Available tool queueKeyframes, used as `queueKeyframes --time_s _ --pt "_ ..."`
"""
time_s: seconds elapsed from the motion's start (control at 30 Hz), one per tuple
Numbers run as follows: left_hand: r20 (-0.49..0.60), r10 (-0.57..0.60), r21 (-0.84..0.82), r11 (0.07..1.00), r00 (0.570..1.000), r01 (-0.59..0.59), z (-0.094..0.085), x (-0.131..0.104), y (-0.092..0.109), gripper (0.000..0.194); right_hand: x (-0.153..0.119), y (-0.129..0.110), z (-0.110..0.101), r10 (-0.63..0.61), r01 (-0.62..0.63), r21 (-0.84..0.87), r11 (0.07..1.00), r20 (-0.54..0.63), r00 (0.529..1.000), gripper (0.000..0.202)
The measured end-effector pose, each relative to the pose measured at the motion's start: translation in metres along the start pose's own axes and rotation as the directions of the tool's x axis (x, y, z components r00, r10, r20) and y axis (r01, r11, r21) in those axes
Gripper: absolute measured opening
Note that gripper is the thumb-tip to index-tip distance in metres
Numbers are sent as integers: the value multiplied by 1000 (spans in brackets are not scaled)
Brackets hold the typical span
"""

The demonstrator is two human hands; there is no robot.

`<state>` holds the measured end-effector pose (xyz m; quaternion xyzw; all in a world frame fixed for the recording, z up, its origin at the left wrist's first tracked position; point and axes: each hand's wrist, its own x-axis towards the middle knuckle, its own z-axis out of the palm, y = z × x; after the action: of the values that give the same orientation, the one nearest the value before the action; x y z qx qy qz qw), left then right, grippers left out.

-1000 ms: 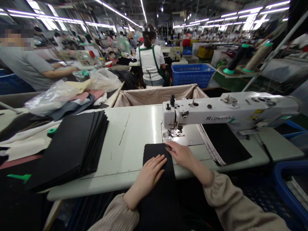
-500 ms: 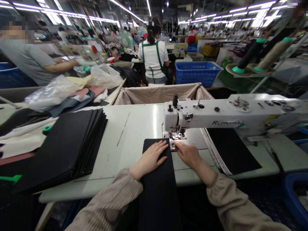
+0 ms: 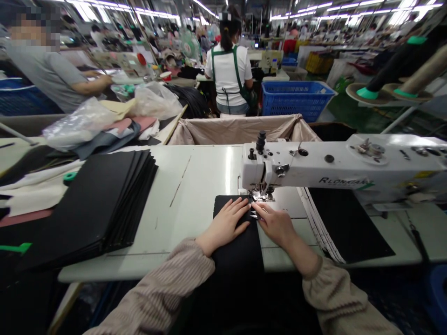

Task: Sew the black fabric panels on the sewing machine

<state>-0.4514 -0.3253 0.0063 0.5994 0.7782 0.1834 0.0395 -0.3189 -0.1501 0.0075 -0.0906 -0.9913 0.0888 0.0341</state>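
My left hand lies flat on a black fabric panel, fingers stretched toward the sewing machine's needle area. The panel runs from beside the presser foot down over the table's front edge. My right hand is closed at the panel's right edge, just in front of the foot, its fingertips near the fabric. Pointed metal blades of small thread snips stick out from under its fingers; their handles are mostly hidden. The white sewing machine stretches off to the right.
A stack of black panels lies on the left of the table. More panels with pale edges rest under the machine arm. Behind the table stands a cloth-lined bin. Co-workers sit farther off, near a blue crate.
The view has shifted slightly, moving the whole scene within the picture. My right fingers have come closer to my left fingertips at the panel's edge, and the snips' blades show more plainly.
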Motion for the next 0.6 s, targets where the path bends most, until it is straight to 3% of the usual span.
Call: queueKeyframes --time_s 0.6 --pt "-14 16 -43 999 1000 -16 -2 5 -5 53 0 0 -2 -1 1 -3 1000 21 1000 53"
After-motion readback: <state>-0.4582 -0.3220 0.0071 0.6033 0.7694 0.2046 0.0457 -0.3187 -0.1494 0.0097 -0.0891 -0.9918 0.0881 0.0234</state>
